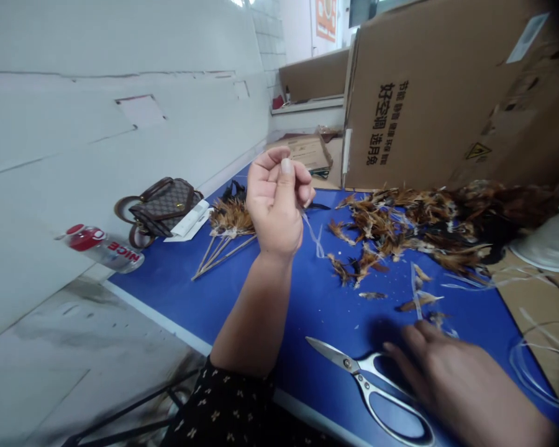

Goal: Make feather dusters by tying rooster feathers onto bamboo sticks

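My left hand (279, 195) is raised over the middle of the blue table, thumb pressed against the curled fingers. A thin clear plastic strip (317, 239) trails out below it, seemingly held in the fingers. My right hand (456, 366) is low at the right, blurred by motion, with its fingertips near another clear strip (416, 288) and a few loose feathers (422, 302). Whether it grips any of these cannot be made out. Just left of that hand lie metal scissors (349, 364), blades slightly apart, handles partly beside the fingers.
A heap of brown feathers (400, 214) covers the back right, before a large cardboard box (428, 124). Feathered sticks (223, 251), a handbag (163, 205) and a bottle (105, 248) lie at left. A white spool (547, 242) and tangled clear strands (524, 366) are at right.
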The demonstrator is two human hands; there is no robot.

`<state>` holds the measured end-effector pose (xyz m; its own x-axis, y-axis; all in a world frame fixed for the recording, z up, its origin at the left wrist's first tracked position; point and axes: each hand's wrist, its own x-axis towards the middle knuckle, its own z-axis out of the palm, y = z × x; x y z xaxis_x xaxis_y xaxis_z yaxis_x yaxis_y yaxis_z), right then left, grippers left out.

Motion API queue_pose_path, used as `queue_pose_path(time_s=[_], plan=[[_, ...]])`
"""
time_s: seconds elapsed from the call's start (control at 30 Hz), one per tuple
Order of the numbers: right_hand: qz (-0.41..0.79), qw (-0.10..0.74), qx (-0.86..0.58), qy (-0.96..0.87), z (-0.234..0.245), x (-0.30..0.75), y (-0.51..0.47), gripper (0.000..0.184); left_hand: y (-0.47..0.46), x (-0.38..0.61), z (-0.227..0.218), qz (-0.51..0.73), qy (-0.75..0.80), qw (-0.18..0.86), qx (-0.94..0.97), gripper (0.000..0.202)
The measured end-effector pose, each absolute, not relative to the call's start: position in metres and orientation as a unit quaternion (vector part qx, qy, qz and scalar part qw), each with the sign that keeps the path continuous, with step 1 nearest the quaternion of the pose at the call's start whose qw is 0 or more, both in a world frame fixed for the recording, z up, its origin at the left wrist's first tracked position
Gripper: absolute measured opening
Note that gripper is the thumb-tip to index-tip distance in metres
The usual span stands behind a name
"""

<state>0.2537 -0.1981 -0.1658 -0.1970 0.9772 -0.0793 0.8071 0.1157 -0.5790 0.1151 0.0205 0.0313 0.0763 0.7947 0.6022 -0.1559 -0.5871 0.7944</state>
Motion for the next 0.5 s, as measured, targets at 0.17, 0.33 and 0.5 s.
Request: queue_pose_path(time_s=[0.17,0.33,0.5], plan=[[0.293,0.067,-0.649,-0.699,-0.190,0.280,-0.190,0.029,0.014,0.120,0.027,0.579,0.226,0.404,0.671,0.023],[0.325,0.097,-0.627,-0.701,-0.201,0.288,-0.198,0.036,0.001,0.127,0.020,0.502,0.214,0.450,0.707,0.021],[0.422,0.261,-0.564,-0.661,-0.179,0.308,-0.196,0.016,-0.015,0.137,0.009,0.422,0.207,0.487,0.736,0.019]])
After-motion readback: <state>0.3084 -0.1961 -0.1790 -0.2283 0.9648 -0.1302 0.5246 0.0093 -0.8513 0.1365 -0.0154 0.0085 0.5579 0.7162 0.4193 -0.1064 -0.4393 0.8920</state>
